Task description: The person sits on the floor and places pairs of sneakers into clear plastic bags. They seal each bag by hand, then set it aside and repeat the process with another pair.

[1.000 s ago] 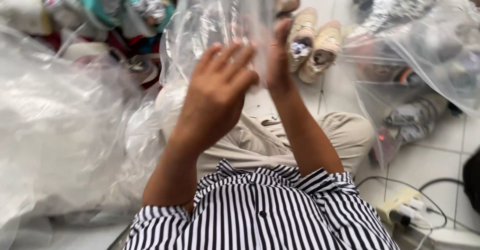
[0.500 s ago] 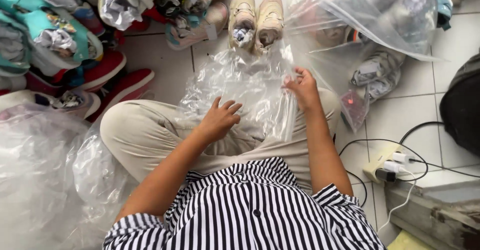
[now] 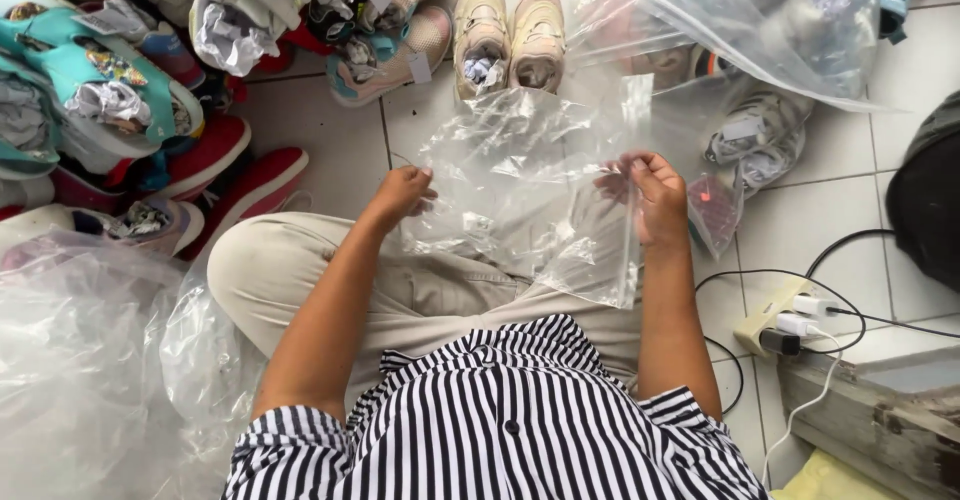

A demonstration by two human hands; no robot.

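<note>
I sit on a white tiled floor in beige trousers and a striped shirt. A clear, crumpled plastic bag (image 3: 525, 185) is stretched between my hands above my lap. My left hand (image 3: 400, 192) pinches its left edge and my right hand (image 3: 652, 198) grips its right edge. Just beyond the bag a pair of beige shoes (image 3: 508, 38) stuffed with paper stands on the floor.
Several shoes, teal, red and white (image 3: 130, 110), are piled at the left and back. A large clear bag of shoes (image 3: 740, 30) lies at the back right. Loose plastic bags (image 3: 90, 360) heap at my left. A power strip with cables (image 3: 790, 320) lies at my right.
My hands came down from in front of my face and moved apart, pulling the bag wide over my lap. The view tilted down.
</note>
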